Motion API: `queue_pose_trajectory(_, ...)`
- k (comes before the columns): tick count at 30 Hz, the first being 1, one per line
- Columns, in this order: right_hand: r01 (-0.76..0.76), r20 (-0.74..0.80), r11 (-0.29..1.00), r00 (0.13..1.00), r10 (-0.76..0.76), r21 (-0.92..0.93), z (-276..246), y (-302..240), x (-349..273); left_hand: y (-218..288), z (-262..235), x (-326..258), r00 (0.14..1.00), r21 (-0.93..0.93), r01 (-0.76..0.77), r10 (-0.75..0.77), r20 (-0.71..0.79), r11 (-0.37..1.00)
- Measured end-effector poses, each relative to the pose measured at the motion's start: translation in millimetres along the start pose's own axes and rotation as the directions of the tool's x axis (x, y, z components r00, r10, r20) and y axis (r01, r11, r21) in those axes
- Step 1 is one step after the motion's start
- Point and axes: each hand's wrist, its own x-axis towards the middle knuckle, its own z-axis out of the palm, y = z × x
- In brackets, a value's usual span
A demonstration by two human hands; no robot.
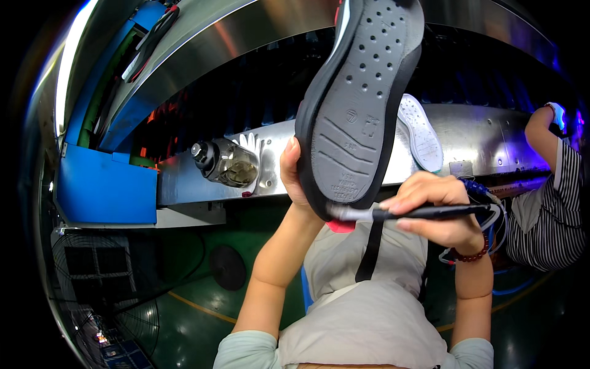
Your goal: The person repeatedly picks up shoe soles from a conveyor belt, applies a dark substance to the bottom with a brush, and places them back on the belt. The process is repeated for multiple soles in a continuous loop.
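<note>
A large grey and black shoe sole [353, 114] is held up in front of me, its underside with rows of holes and wavy grooves facing me. My left hand [295, 172] grips its left edge near the heel, with the thumb showing and the other fingers hidden behind. In my right hand [436, 206] is a black-handled brush [430, 212], pinched between thumb and fingers. Its pale bristles touch the black rim at the heel end. A bit of red [342, 227] shows just beneath the bristles.
A white sole [421, 132] lies on the metal bench [473, 129] behind the held one. To the left stand a dark-lidded clear bottle [227, 163] and a white glove [251, 144]. A person in stripes [547, 215] is at right; a fan [101, 277] stands lower left.
</note>
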Motion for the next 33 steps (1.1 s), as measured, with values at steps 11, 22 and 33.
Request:
queue_pose_trajectory(11,-0.094,0.211,0.992,0.975,0.075,0.079,13,-14,-2,14,4,9,0.967,-0.150,0.238,-0.220,0.131,0.960)
queue_pose_trajectory(22,-0.035,0.396,0.994,0.915,0.073,-0.103,-23,-23,25,16,20,1,0.725,0.187,0.689,-0.662,-0.188,0.701)
queue_pose_trajectory(33,-0.026,0.385,0.992,0.920,0.074,-0.127,-29,-7,18,29,28,-3,0.690,0.190,0.721,-0.668,-0.278,0.666)
